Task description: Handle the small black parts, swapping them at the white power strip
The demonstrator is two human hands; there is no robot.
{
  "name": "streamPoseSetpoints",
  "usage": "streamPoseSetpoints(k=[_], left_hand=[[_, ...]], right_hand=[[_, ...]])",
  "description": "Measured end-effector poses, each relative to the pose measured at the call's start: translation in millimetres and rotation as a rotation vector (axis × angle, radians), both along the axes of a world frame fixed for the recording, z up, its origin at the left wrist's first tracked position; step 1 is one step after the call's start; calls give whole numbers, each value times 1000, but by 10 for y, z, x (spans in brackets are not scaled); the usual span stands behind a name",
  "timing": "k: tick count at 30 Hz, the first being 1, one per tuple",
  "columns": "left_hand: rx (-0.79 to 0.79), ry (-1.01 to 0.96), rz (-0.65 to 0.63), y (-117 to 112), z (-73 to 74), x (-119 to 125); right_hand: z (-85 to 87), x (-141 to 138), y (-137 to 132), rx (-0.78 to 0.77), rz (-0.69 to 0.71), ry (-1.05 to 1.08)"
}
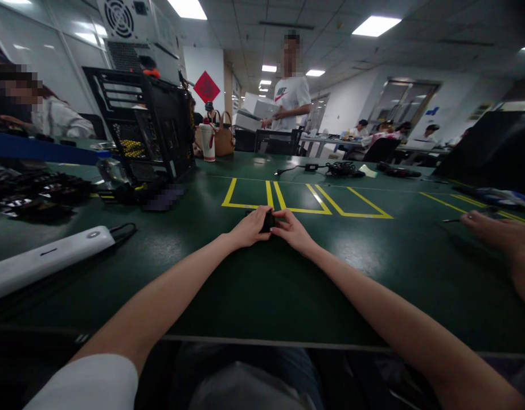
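Observation:
Both my arms reach forward over the dark green table (pixel 262 285). My left hand (pixel 249 228) and my right hand (pixel 291 229) meet at the table's middle, fingers closed around a small black object (pixel 269 220) held between them. What the object is cannot be made out. It sits just in front of yellow tape outlines (pixel 305 202) marked on the table.
An open black computer case (pixel 147 128) stands at the left, with dark parts (pixel 32 193) beside it and a white power bank (pixel 44 259) nearer me. Another person's hand (pixel 501 233) rests at the right edge. Cables and adapters (pixel 343 168) lie further back. People stand and sit beyond.

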State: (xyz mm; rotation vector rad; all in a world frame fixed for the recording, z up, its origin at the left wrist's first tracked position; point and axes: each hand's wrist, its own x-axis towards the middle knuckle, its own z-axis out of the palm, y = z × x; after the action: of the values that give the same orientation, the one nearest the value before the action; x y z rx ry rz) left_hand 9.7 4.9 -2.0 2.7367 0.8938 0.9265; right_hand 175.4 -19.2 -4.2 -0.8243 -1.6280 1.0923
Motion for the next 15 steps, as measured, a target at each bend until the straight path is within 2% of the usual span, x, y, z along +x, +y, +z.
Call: streamPoseSetpoints(k=[9,15], left_hand=[[38,5,6,-23,-4,-4],[42,49,60,-69,23,-1]], right_hand=[[-3,0,41,16,-71,-12],[15,6,28,-45,-23,-45]])
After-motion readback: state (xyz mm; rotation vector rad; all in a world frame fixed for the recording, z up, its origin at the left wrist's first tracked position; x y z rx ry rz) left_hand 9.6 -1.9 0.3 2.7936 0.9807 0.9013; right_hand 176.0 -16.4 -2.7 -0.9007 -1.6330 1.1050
